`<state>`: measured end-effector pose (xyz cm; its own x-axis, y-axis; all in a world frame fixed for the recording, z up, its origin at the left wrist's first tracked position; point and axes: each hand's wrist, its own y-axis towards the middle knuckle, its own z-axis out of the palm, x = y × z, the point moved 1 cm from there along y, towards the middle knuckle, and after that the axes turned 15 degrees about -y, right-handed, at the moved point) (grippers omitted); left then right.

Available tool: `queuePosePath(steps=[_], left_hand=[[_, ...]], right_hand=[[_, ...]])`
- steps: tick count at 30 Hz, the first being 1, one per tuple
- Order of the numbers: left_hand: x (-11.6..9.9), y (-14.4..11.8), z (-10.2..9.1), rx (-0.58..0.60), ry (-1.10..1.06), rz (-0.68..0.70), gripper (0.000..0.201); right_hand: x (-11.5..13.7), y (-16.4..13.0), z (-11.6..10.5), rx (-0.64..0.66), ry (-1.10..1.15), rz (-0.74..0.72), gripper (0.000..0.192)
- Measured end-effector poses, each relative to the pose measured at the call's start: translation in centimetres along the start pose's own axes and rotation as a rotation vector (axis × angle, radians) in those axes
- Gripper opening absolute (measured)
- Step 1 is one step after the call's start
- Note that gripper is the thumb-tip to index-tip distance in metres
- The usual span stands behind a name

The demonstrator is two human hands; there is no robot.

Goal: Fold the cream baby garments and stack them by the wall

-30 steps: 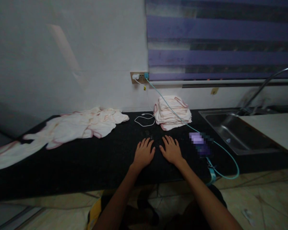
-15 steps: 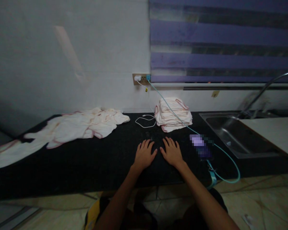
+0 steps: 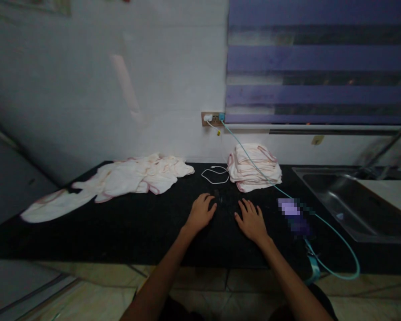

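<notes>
My left hand (image 3: 200, 211) rests palm down on the black countertop (image 3: 147, 236), its fingers stretched forward and slightly bent. A short way to its right, my right hand (image 3: 251, 220) lies on the same surface with fingers spread. Neither holds anything. Beyond my right hand, against the wall, is a stack of folded white cloths (image 3: 254, 168) with reddish edging. Several loose, crumpled white cloths (image 3: 130, 180) with similar edging spread along the counter to the left. A pixelated purple phone-like object (image 3: 294, 216) lies to the right of my right hand.
A white cable (image 3: 215, 183) loops beside the stack, below a wall socket (image 3: 215, 118). A teal cable (image 3: 337, 234) runs from the socket across the stack and hangs past the counter's front edge. At the right is a steel sink (image 3: 324, 196) with a faucet (image 3: 384, 151).
The view has swung left, so the counter things appear further right. My hands are slightly further apart, both still on the countertop. The cloths look unmoved.
</notes>
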<state>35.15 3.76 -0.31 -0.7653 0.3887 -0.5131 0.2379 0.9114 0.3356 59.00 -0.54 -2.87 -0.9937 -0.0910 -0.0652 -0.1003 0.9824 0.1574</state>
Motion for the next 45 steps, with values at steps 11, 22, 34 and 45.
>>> queuePosePath(steps=[11, 22, 34, 45], left_hand=[[11.7, 2.2, -8.4, -0.145, 0.322, -0.473, 0.061], [7.2, 0.4, -7.1, 0.026, 0.352, -0.535, 0.062], [-14.3, -9.4, 6.2, 0.376, 0.012, -0.197, 0.046], [-14.3, -10.7, 2.2, 0.156, -0.412, -0.019, 0.016]], right_hand=[[0.0, -0.1, -0.5, 0.015, 0.023, 0.003, 0.063], [0.0, 0.1, -0.3, 0.015, 0.009, 0.012, 0.064], [-0.2, 0.0, -0.3, -0.002, 0.037, 0.008, 0.057], [-0.9, -0.8, -1.6, -0.029, 0.179, -0.098, 0.056]])
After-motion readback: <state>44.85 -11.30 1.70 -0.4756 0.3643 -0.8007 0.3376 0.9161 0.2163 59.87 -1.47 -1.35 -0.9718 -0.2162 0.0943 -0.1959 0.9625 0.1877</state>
